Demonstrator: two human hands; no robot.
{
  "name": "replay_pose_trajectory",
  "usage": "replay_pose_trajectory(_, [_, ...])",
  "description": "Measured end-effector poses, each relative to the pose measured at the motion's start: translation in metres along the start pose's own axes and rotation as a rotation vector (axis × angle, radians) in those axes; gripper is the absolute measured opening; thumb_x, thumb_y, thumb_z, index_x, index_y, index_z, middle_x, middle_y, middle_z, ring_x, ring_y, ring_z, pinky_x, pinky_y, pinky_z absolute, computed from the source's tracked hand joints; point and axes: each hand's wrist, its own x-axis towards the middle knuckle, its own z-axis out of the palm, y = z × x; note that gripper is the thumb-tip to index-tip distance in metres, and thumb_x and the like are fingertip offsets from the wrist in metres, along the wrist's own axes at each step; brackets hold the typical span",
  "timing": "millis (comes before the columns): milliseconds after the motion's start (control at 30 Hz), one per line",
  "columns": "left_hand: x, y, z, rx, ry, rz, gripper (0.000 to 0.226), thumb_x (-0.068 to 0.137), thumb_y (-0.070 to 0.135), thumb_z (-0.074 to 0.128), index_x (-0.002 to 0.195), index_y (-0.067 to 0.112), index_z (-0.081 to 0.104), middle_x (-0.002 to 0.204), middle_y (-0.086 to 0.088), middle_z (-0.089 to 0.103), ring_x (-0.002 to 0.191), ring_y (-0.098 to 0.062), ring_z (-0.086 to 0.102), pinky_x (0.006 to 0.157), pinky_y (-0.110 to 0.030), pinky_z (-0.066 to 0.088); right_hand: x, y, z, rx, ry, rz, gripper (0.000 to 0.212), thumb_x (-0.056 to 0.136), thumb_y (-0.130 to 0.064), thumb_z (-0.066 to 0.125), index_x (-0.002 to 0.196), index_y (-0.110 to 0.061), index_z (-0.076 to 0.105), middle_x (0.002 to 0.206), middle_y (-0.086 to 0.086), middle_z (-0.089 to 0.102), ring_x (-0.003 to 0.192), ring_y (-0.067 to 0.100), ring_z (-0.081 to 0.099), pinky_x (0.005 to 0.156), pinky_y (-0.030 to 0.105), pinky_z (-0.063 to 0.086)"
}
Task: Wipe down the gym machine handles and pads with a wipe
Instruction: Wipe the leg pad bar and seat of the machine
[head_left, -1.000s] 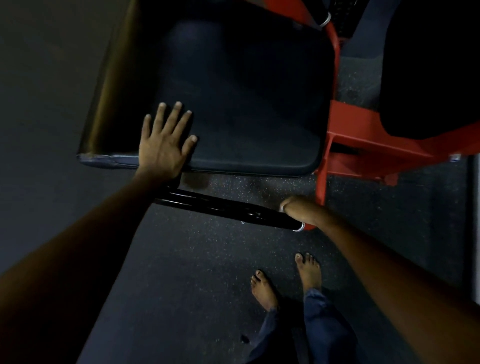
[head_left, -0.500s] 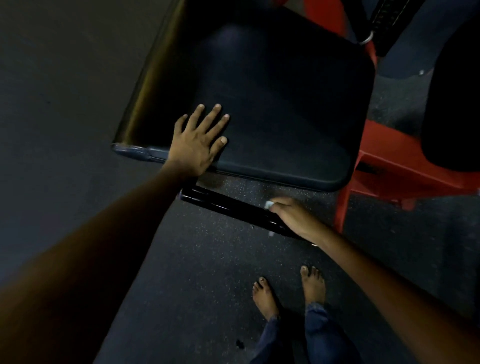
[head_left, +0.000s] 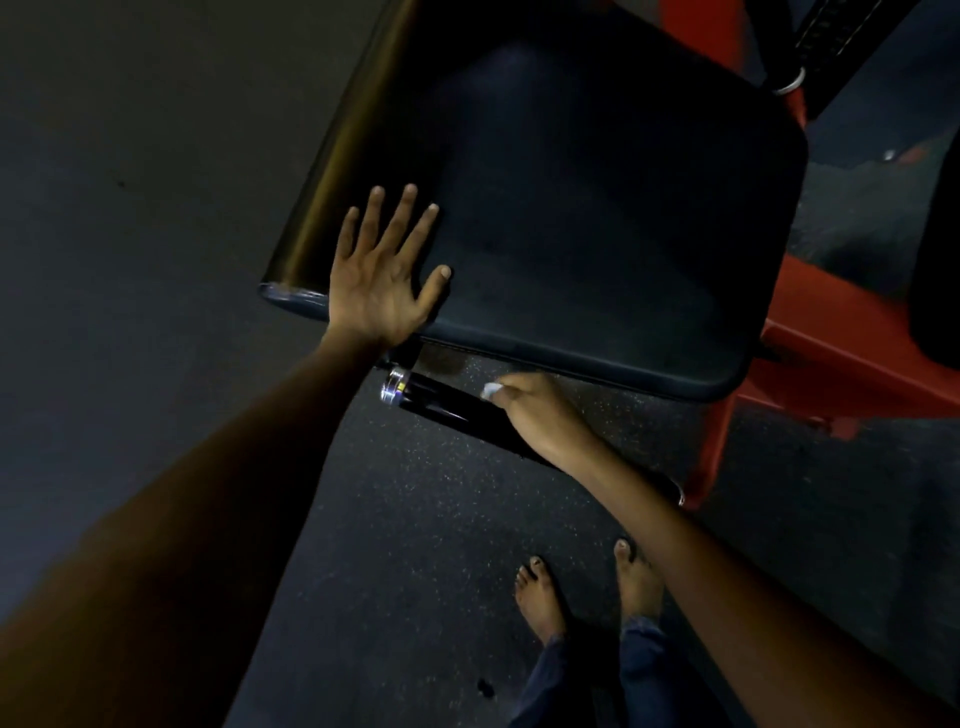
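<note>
A large black seat pad (head_left: 597, 208) fills the upper middle of the head view. My left hand (head_left: 382, 280) lies flat on its near left corner, fingers spread, holding nothing. Below the pad's front edge runs a black handle bar (head_left: 441, 405) with a chrome end cap (head_left: 395, 389). My right hand (head_left: 540, 415) is closed around the bar's middle, with a small white wipe (head_left: 490, 389) showing at its fingertips. The bar's right part is hidden behind my right forearm.
The red machine frame (head_left: 831, 343) holds the pad on the right, with a red post (head_left: 711, 447) down to the speckled dark floor (head_left: 415, 545). Another black pad (head_left: 935, 260) sits at the right edge. My bare feet (head_left: 587, 587) stand near the bar.
My right hand with the wipe has slid leftward along the bar, from its right end toward the middle. The chrome cap has come into sight. My left hand stays flat on the pad.
</note>
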Motion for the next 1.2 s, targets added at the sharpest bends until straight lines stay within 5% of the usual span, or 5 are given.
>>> replay_pose_trajectory(267, [0.000,0.000,0.002,-0.008,0.002,0.024,0.063,0.097,0.052,0.028,0.153,0.023,0.024,0.162,-0.005,0.015,0.149,-0.030,0.009,0.120,-0.045,0.008,-0.018,0.040,-0.031,-0.192,0.042,0.231,0.033,0.099,-0.025,0.041,0.080,-0.006,0.060,0.072,0.014,0.062,0.064,0.024,0.066,0.059,0.034,0.054])
replay_pose_trajectory(400, [0.001,-0.002,0.002,-0.029,0.009,0.027,0.062,0.097,0.050,0.028,0.153,0.023,0.025,0.161,-0.005,0.017,0.148,-0.031,0.010,0.119,-0.045,0.010,-0.002,-0.022,0.025,-0.389,0.096,-0.156,0.026,0.101,-0.024,0.035,0.094,-0.013,0.058,0.071,0.002,0.056,0.060,0.012,0.053,0.055,0.025,0.039])
replay_pose_trajectory(633, [0.001,-0.003,0.002,-0.033,0.010,0.030,0.060,0.098,0.048,0.028,0.153,0.023,0.025,0.161,-0.005,0.018,0.149,-0.031,0.011,0.119,-0.045,0.010,-0.012,0.010,0.028,-0.679,0.092,-0.811,0.066,0.081,0.010,0.036,0.143,-0.010,0.037,0.149,0.008,0.038,0.139,0.026,0.033,0.107,0.035,0.039])
replay_pose_trajectory(767, [0.001,0.001,0.000,-0.030,-0.060,0.002,0.060,0.099,0.047,0.028,0.153,0.024,0.022,0.162,-0.004,0.014,0.149,-0.031,0.007,0.119,-0.045,0.007,-0.020,0.018,-0.001,-0.625,-0.078,-0.646,0.076,0.083,0.019,0.044,0.148,-0.017,0.029,0.153,0.001,0.029,0.142,0.017,0.027,0.109,0.034,0.037])
replay_pose_trajectory(1200, [-0.034,0.090,-0.145,-0.363,-0.232,-0.223,0.054,0.102,0.033,0.038,0.152,0.016,0.025,0.161,-0.003,0.016,0.148,-0.022,0.012,0.118,-0.039,0.016,-0.075,-0.103,-0.106,-0.817,0.449,-0.153,0.029,0.099,-0.015,0.039,0.122,-0.015,0.058,0.113,0.012,0.064,0.101,0.032,0.061,0.077,0.034,0.046])
